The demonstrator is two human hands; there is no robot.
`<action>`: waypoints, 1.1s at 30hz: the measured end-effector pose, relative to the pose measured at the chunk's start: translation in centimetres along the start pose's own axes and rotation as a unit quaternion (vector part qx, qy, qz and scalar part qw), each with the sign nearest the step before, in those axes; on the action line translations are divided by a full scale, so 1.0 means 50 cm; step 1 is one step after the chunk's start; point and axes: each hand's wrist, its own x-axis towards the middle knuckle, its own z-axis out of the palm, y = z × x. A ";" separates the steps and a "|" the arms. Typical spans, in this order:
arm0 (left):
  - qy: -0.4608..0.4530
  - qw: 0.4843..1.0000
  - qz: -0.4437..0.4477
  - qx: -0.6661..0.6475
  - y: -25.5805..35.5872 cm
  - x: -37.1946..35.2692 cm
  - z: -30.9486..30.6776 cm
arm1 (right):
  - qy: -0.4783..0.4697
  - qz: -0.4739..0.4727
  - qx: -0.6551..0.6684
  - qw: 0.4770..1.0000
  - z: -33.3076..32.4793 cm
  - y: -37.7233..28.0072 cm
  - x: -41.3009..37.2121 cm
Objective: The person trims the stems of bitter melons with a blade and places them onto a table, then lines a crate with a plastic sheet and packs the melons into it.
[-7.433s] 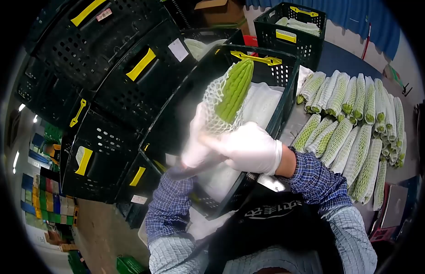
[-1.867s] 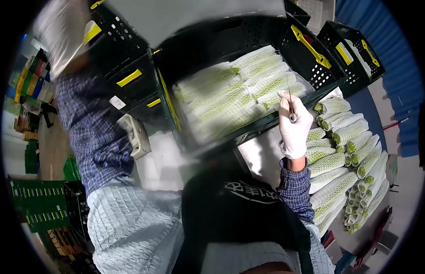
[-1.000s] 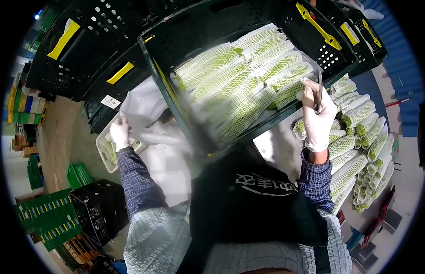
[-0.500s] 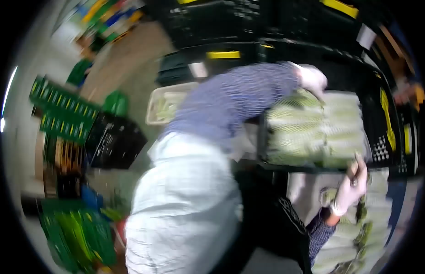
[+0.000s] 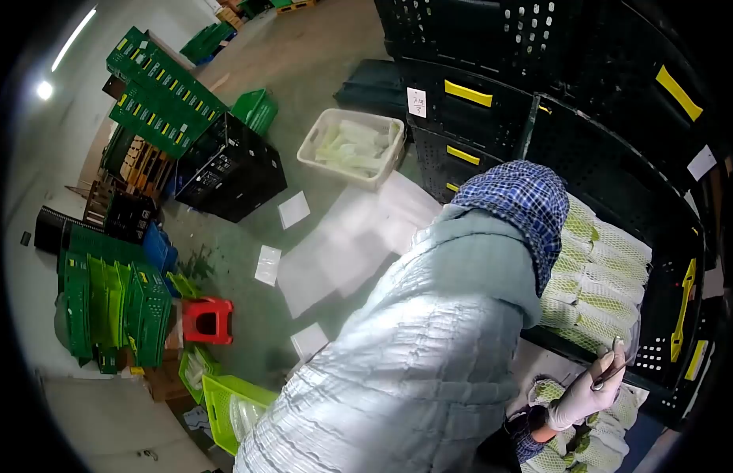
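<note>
Pale green vegetables in white foam net sleeves lie packed in rows inside a black crate. My left arm, in a blue checked sleeve, reaches across the crate's left side. The left hand itself is hidden behind that sleeve. My right hand, in a white glove, is near the crate's front edge with its fingers closed around a small metal tool; its exact kind is hard to make out. Below that hand are more netted vegetables with darker green ends.
Black crates with yellow handles are stacked behind. A white tub of pale pieces stands on the floor near white sheets. To the left are green crates, a black crate, a red stool and a lime green crate.
The view has swung left, showing more floor. My left hand, earlier seen at the crate's far side, is now hidden behind its sleeve. My right hand still holds the metal tool.
</note>
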 end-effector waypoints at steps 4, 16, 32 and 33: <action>0.004 1.000 -0.020 -0.020 -0.019 -0.018 0.016 | 0.006 -0.031 -0.023 0.999 0.000 0.002 0.004; 0.013 0.997 -0.067 -0.044 -0.047 -0.057 0.049 | 0.019 -0.022 -0.011 1.000 0.003 -0.012 -0.001; -0.033 0.993 -0.114 0.004 -0.152 0.007 0.032 | 0.046 -0.041 0.027 0.998 -0.005 -0.067 0.021; -0.080 0.989 -0.126 0.022 -0.144 0.011 0.027 | 0.056 -0.053 0.027 0.997 -0.003 -0.065 0.022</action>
